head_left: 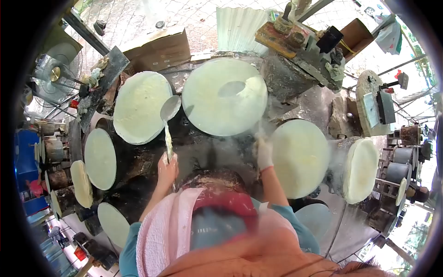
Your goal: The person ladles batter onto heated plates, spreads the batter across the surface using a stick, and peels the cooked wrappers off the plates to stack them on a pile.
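My left hand (167, 170) is wrapped around the pale, coated handle of a ladle (170, 108). The ladle's round metal bowl is raised near the right edge of a round slab with a pale top (142, 108). My right hand (264, 153), in a whitish glove, is closed around something thin and upright; steam and blur hide what it is. It is between a large round pale surface (217, 108) and another pale disc (300, 159) on the right. A grey oval patch (232, 89) shows on the large surface; I cannot tell whether it is an object or a shadow.
More pale round tops stand on both sides, including a disc (100, 159) and a thick slab (361, 171). A cardboard box (159, 48) is behind them. A fan (55, 74) stands at far left. Tools and a tub (286, 28) sit at back right. Steam drifts around.
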The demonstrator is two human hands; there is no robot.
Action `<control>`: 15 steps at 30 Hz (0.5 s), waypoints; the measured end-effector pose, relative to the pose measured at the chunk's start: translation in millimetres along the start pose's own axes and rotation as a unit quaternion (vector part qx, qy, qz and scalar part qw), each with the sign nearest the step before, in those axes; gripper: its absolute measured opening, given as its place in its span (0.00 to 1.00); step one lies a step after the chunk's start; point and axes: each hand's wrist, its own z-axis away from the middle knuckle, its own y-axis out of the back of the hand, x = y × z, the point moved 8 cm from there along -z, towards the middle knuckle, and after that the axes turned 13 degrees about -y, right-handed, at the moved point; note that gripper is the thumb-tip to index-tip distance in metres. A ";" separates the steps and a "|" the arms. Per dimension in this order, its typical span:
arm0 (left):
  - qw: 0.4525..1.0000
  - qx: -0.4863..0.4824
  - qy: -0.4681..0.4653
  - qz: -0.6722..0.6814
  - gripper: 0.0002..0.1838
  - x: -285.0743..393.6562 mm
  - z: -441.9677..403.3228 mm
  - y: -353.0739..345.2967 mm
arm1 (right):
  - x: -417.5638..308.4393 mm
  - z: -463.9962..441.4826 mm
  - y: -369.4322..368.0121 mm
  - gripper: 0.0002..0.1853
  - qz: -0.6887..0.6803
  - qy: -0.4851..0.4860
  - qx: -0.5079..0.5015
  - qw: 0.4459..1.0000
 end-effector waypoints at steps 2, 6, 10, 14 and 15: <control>1.000 -0.015 0.000 -0.004 0.05 1.6 -3.7 -12.0 | 26.9 15.7 -12.4 0.11 0.015 -0.059 -0.074 0.995; 0.999 -0.026 -0.019 -0.011 0.07 11.4 -3.9 -24.0 | -9.6 17.2 11.1 0.11 0.021 -0.015 -0.031 0.999; 0.999 -0.023 -0.023 -0.006 0.08 4.4 0.9 -20.7 | 11.2 10.7 6.6 0.11 0.075 -0.131 -0.063 0.987; 0.999 -0.043 -0.026 0.014 0.08 8.4 -21.5 -26.0 | 1.3 16.4 -5.2 0.10 0.134 -0.069 -0.099 0.984; 0.997 -0.060 -0.039 0.007 0.09 13.0 -37.1 -30.8 | -11.3 18.5 -0.4 0.10 0.143 -0.078 -0.081 0.983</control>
